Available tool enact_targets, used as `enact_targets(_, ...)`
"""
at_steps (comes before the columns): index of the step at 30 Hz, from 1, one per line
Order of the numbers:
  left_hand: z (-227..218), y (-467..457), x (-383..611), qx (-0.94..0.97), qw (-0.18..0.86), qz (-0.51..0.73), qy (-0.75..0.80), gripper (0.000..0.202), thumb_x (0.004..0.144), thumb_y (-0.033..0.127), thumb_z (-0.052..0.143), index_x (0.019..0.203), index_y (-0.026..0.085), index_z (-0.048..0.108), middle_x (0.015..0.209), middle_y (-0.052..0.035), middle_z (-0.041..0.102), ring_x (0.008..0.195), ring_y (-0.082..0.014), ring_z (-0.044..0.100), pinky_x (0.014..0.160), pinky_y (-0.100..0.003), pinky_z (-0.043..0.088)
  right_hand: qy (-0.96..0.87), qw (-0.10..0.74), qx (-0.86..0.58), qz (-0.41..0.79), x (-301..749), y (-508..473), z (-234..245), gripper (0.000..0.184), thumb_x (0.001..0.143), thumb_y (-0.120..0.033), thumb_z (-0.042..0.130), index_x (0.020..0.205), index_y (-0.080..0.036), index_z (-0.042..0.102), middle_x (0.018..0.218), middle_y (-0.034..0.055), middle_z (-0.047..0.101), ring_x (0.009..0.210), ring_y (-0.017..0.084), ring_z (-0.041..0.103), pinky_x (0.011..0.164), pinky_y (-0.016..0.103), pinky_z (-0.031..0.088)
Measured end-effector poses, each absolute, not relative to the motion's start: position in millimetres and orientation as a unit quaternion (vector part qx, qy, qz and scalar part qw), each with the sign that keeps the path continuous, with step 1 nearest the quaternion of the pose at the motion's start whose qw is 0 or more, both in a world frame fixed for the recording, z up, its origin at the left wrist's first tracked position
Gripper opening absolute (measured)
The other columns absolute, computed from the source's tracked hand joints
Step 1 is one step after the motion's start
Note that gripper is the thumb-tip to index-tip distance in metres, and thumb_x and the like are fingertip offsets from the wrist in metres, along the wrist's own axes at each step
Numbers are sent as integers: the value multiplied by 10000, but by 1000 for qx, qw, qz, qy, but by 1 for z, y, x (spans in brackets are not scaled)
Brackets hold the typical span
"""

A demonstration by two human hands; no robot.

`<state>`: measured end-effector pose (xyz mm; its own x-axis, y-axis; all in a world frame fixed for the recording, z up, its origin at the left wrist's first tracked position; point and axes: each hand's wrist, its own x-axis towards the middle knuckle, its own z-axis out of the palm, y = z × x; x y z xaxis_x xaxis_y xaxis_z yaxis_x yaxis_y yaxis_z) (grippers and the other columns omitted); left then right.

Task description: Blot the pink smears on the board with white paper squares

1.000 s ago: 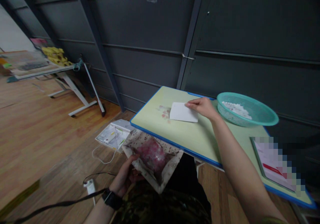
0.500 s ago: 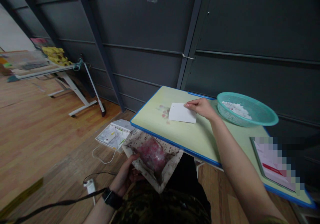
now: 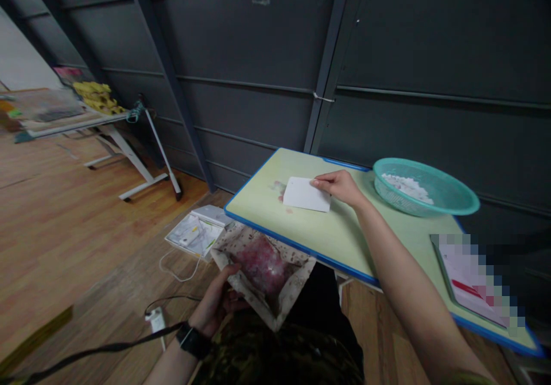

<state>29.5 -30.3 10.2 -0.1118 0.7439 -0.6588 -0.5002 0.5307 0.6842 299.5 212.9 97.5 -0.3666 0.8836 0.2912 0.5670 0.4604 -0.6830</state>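
Observation:
My right hand [image 3: 340,186] pinches the right edge of a white card [image 3: 306,194] over the yellow-green tabletop [image 3: 267,190]. Small reddish bits [image 3: 279,190] lie by the card's left edge, partly covered by it. Below the table's front edge, my left hand [image 3: 221,293] grips the near left rim of a patterned fabric-lined box [image 3: 297,290]. Inside that box is a reddish, shiny mass [image 3: 264,264] whose kind I cannot make out. The left fingers are partly hidden by the box.
A turquoise plastic basket [image 3: 451,195] with white pieces stands at the table's back right. Nearer lies a blurred flat item [image 3: 465,276]. On the floor to the left are a white open box [image 3: 193,233] and a power strip [image 3: 155,322]. A dark metal wall [image 3: 258,58] rises behind.
My right hand has slid the card a little to the left, over part of the reddish bits. My left hand and the fabric-lined box have stayed in place.

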Motion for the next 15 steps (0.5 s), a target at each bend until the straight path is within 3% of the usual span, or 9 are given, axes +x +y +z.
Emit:
enact_targets(9,7,-30,28,94,658,477,575,195,795,294,617,943,195,537,667,2,660,507,-146,625,568,-326,587,-747,365,-480,278,296,216,91,391,709,-465,644,857,-126,773,767,72,734,607,169,565,507,270,378)
enact_targets(15,9,-29,28,92,661,475,573,206,801,300,614,960,197,530,667,5,657,525,-153,637,636,-365,596,-755,352,-473,286,295,214,93,395,696,-467,653,829,-117,776,747,74,732,596,161,551,500,260,359)
